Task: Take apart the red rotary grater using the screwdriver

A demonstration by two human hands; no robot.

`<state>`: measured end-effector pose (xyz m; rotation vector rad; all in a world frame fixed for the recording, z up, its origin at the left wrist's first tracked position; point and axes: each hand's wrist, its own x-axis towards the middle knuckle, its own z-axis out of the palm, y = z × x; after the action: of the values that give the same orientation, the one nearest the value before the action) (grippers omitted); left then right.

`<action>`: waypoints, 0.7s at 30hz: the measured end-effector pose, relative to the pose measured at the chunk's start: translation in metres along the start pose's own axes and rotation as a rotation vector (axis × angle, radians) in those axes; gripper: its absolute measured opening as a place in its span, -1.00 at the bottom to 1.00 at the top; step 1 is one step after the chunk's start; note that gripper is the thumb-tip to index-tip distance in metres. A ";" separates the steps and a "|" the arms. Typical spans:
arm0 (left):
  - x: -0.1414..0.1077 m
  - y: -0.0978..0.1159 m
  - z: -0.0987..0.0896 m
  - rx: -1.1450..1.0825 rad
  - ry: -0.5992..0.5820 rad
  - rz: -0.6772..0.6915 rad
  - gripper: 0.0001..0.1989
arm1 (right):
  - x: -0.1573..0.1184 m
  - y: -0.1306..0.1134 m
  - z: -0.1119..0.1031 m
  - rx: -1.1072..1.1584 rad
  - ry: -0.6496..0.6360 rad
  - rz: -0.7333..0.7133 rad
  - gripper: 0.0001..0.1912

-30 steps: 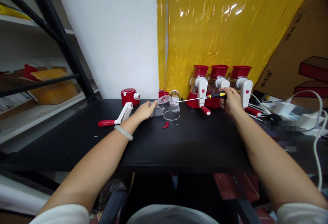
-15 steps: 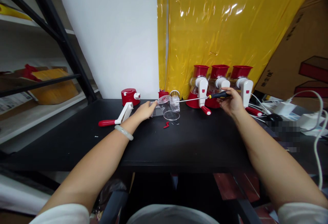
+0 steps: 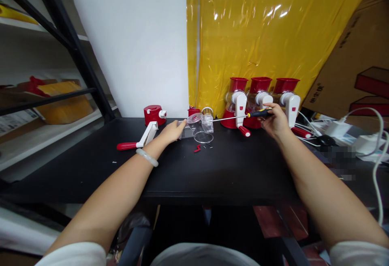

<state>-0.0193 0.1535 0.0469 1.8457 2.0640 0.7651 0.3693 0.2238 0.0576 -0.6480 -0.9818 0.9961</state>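
Note:
My left hand [image 3: 175, 131] is closed around the left end of a clear plastic grater housing [image 3: 203, 137], which lies on the black table. In my right hand [image 3: 276, 121] is a screwdriver [image 3: 259, 113] with a black and yellow handle. Its long shaft points left, and the tip meets the right side of the housing; the exact contact is too small to make out. Just in front of the housing lie a small red plastic part [image 3: 197, 149] and several tiny screws or pins [image 3: 208, 147].
A red base [image 3: 153, 115] and a white crank with a red handle [image 3: 145, 138] rest left of my hand. Three assembled red rotary graters [image 3: 238, 106] stand behind the screwdriver. White cables and chargers [image 3: 338, 127] lie at the right. A black shelf frame [image 3: 73, 51] rises at the left.
The screwdriver handle has turned slightly in my right hand, showing more yellow, and my right fingers have shifted a little. My left hand and the housing stay in place.

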 end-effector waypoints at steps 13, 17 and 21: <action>0.001 -0.002 0.001 -0.020 -0.003 -0.003 -0.34 | -0.002 -0.008 0.004 0.003 0.040 0.047 -0.71; 0.002 -0.002 0.001 -0.014 0.003 -0.002 -0.33 | -0.002 -0.007 0.004 0.023 0.022 0.033 -0.71; 0.000 -0.001 0.000 -0.013 -0.004 -0.009 -0.34 | -0.003 -0.005 0.001 0.027 -0.033 -0.002 -0.72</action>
<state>-0.0203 0.1537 0.0461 1.8283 2.0586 0.7698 0.3699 0.2190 0.0615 -0.6095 -0.9962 1.0191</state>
